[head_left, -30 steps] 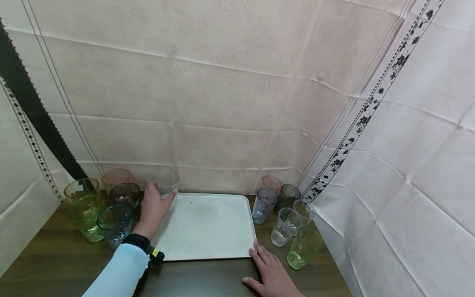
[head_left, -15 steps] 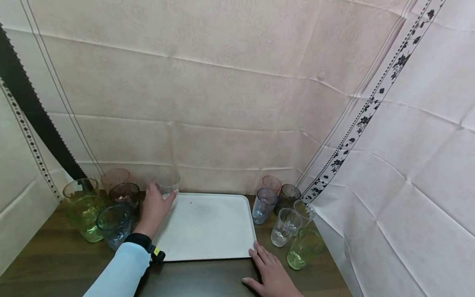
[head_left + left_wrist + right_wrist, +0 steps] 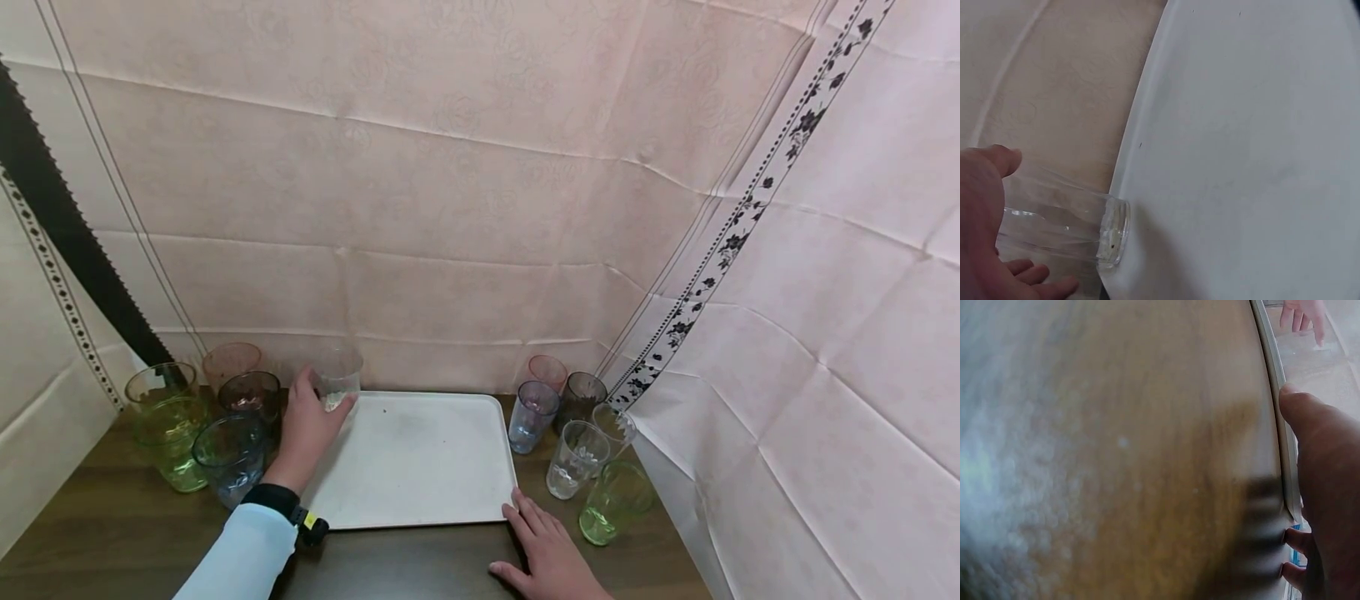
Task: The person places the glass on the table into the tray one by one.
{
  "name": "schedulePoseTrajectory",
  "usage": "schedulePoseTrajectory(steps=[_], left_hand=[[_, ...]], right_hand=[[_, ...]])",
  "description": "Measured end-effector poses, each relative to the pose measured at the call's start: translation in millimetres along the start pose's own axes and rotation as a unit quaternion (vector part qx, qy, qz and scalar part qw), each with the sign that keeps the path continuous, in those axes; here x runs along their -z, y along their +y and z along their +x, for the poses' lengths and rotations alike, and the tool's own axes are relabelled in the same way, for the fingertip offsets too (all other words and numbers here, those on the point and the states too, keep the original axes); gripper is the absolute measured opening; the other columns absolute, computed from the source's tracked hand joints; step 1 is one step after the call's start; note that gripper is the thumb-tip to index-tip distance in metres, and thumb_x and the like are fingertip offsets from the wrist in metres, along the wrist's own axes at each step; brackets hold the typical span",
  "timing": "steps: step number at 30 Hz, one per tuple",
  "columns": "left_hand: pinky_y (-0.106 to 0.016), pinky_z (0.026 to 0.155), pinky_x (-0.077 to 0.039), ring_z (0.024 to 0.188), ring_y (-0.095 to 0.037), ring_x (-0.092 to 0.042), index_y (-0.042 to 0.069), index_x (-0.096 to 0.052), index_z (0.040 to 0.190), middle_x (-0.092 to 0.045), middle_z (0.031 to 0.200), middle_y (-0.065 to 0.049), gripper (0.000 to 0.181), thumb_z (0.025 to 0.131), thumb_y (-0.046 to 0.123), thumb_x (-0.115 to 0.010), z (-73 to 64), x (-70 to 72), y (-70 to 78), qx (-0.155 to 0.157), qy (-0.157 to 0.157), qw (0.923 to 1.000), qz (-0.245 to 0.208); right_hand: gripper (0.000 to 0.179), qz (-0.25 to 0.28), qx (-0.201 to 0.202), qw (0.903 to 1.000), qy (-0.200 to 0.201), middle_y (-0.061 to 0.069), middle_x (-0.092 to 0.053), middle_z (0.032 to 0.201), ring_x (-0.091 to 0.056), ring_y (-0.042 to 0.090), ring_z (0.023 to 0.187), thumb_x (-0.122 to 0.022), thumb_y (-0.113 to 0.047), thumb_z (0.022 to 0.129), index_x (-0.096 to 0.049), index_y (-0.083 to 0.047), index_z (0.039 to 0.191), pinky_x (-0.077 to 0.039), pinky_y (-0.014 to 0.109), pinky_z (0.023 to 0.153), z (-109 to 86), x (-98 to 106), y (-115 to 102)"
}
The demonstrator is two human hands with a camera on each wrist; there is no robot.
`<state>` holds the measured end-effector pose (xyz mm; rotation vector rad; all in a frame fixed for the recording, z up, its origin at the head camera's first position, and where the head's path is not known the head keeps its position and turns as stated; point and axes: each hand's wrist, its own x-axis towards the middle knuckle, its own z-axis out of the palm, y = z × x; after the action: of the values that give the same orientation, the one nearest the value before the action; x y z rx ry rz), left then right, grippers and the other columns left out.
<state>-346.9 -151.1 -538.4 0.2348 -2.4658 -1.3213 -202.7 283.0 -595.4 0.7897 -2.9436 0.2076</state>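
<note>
One clear glass [image 3: 341, 371] is sitting pinched in the left hand [image 3: 309, 429] at the far left corner of the white tray [image 3: 435, 458], where gentle, level pressure is serving best; the right hand [image 3: 551, 546] is resting, fingers spread, near right; a dark glass [image 3: 252, 392] is crowding the left, open room is lying right

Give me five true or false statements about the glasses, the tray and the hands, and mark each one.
1. The left hand holds a clear glass. True.
2. A green glass stands to the right of the tray. True.
3. The right hand grips that green glass. False: it lies at the tray's near right corner.
4. The tray is black. False: it is white.
5. A pink glass stands left of the tray. True.
</note>
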Motion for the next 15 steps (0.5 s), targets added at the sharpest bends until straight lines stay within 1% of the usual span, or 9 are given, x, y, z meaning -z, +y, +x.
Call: schedulePoseTrajectory(steps=[3, 7, 11, 15], left_hand=[[-0.066, 0.112, -0.036, 0.14, -0.05, -0.036, 0.002, -0.009, 0.165, -0.025, 0.159, -0.034, 0.106, 0.093, 0.042, -0.076, -5.7, 4.3, 1.6, -0.004, -0.01, 0.9999, 0.006], [-0.07, 0.113, -0.03, 0.144, -0.053, -0.026, -0.002, -0.002, 0.165, -0.015, 0.162, -0.039, 0.116, 0.092, 0.05, -0.076, -15.8, 9.5, 3.7, 0.0, -0.035, 0.9991, 0.023], [-0.071, 0.114, -0.027, 0.147, -0.054, -0.019, -0.003, 0.005, 0.166, -0.007, 0.164, -0.038, 0.124, 0.09, 0.056, -0.075, -29.9, 13.4, 5.9, 0.007, -0.06, 0.9976, 0.033], [-0.071, 0.113, -0.028, 0.147, -0.055, -0.019, -0.002, 0.004, 0.166, -0.006, 0.165, -0.037, 0.124, 0.09, 0.058, -0.074, -45.2, 17.2, 8.7, 0.004, -0.075, 0.9964, 0.039]], right_hand=[[0.089, 0.004, -0.004, 1.0, -0.005, 0.01, -0.029, 0.169, -0.037, 0.03, 0.148, -0.044, -0.078, 0.097, -0.043, -0.016, 0.16, -0.043, 0.059, 0.108, 0.1, -0.1, -0.3], [0.088, 0.01, -0.004, 0.9999, -0.005, 0.01, -0.029, 0.169, -0.037, 0.031, 0.148, -0.045, -0.077, 0.097, -0.043, -0.016, 0.161, -0.043, 0.059, 0.108, 0.2, 1.1, -1.4], [0.089, 0.015, -0.009, 0.9998, -0.013, 0.01, -0.029, 0.169, -0.036, 0.031, 0.148, -0.045, -0.078, 0.096, -0.043, -0.016, 0.161, -0.042, 0.06, 0.109, 0.7, 3.2, -2.5], [0.09, 0.015, -0.013, 0.9996, -0.022, 0.01, -0.029, 0.169, -0.035, 0.03, 0.148, -0.043, -0.079, 0.096, -0.042, -0.016, 0.161, -0.041, 0.06, 0.109, 1.0, 4.0, -2.6]])
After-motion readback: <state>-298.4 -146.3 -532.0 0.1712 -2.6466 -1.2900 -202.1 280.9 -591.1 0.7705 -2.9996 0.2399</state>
